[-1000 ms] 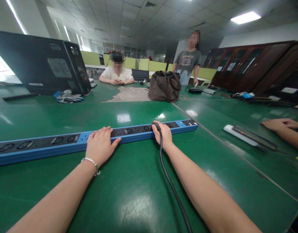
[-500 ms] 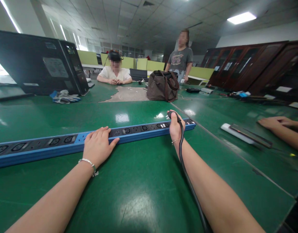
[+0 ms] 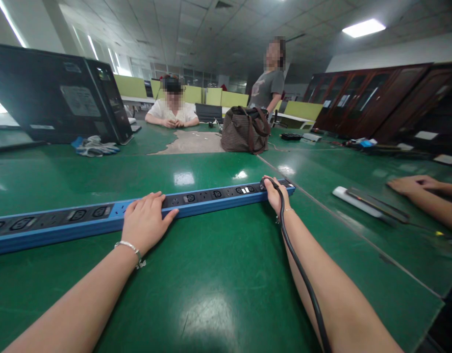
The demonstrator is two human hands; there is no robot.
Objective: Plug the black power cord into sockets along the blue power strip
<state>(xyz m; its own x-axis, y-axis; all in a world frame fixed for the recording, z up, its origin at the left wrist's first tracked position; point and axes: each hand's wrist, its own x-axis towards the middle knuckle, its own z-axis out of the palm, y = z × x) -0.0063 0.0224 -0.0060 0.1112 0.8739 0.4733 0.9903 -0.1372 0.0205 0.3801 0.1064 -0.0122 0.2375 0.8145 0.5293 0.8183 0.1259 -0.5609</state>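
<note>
A long blue power strip (image 3: 207, 202) with black sockets lies across the green table. My left hand (image 3: 147, 218) rests flat on its middle part, fingers over the far edge and thumb apart along the front. Near the strip's right end, my right hand (image 3: 275, 195) grips a black plug (image 3: 264, 183), held down against the sockets. Whether its pins are in a socket is hidden. From the plug a black cable (image 3: 301, 267) runs over my right forearm towards the bottom edge.
Behind the strip stand a black computer case (image 3: 79, 100), gloves (image 3: 95, 146) and a brown bag (image 3: 244, 131). A white bar-shaped object (image 3: 356, 202) lies at right, near another person's hands (image 3: 413, 185). One person sits opposite; another stands behind the bag.
My right hand has moved slightly right and down with the plug, which now meets the strip instead of being held above it. The standing person has turned sideways.
</note>
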